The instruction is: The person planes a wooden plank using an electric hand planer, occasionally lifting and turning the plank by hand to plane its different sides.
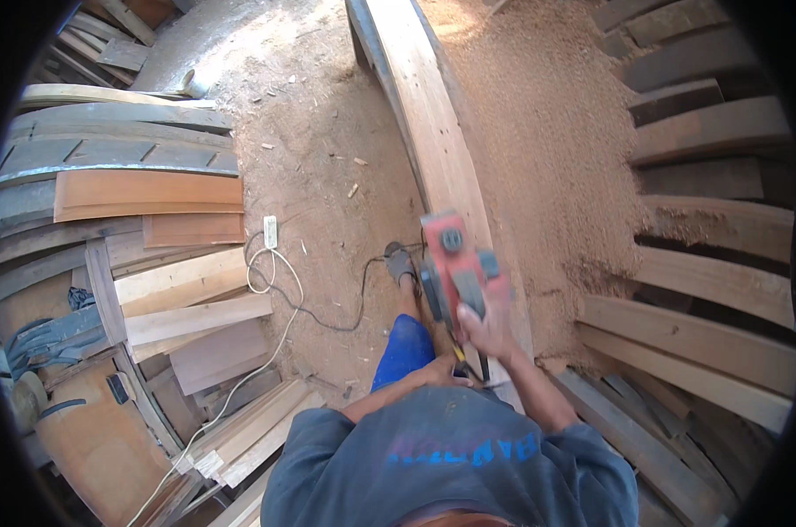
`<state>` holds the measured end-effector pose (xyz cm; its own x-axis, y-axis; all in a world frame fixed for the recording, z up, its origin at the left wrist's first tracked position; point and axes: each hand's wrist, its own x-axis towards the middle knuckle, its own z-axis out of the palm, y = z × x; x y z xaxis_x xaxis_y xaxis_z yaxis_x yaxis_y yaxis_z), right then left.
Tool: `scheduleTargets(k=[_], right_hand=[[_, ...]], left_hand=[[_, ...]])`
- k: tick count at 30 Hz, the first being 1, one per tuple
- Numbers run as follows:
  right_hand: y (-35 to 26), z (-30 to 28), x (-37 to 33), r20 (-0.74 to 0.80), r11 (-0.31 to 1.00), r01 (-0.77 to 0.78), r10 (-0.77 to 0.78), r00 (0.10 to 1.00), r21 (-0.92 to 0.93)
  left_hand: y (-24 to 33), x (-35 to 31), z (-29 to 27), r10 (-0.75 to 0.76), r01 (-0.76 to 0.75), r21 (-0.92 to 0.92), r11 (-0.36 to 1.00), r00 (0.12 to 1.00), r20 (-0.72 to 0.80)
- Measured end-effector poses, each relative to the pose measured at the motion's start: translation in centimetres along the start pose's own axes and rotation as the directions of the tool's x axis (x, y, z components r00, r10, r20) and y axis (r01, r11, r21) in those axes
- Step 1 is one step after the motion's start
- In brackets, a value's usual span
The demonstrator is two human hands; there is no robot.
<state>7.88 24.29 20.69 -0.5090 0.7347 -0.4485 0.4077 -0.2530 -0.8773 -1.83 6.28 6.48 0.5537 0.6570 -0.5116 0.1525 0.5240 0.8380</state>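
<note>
My right hand [484,329] is wrapped around the rear handle of a red and black electric planer [455,263], slightly blurred by motion. The planer sits on a long pale wooden board [446,154] that runs away from me. Close to my waist, my left hand [443,372] is curled beside the board's near left edge. A thin black and yellow piece [458,351] shows at its fingers, but what the hand grips is too small to make out.
Wood shavings [547,158] cover the floor right of the board. Stacked planks [723,132] line the right side, and more timber [152,193] lies left. A dark cord [332,328] crosses the floor to a white power strip [270,232]. My sandalled foot [399,261] stands left of the board.
</note>
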Motion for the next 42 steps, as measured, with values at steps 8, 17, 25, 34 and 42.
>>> scheduleTargets(k=[8,17,25,34,42], right_hand=[[0.5,1.1,-3.4,-0.056,0.998,-0.061,0.06,0.997,-0.02],[-15.7,-2.6,30.4,-0.225,0.962,0.18,-0.226,0.948,-0.206],[-26.7,-5.8,57.1,-0.223,0.968,0.25,-0.245,0.943,-0.006],[-23.7,-6.5,53.9,-0.161,0.975,0.2,-0.183,0.97,0.096],[-15.6,-4.5,24.2,-0.164,0.998,0.058,-0.061,0.985,-0.021]], left_hand=[[-4.8,1.6,1.7,0.063,-0.066,0.016,0.998,0.985,0.159],[5.7,4.9,-9.7,0.044,-0.129,-0.083,0.988,0.755,-0.654],[7.4,4.2,-10.7,0.014,-0.029,-0.018,0.999,0.833,-0.553],[4.6,5.1,-11.0,0.034,0.007,0.092,0.996,0.902,-0.431],[4.3,3.7,-6.4,0.079,-0.126,-0.07,0.99,0.879,-0.47]])
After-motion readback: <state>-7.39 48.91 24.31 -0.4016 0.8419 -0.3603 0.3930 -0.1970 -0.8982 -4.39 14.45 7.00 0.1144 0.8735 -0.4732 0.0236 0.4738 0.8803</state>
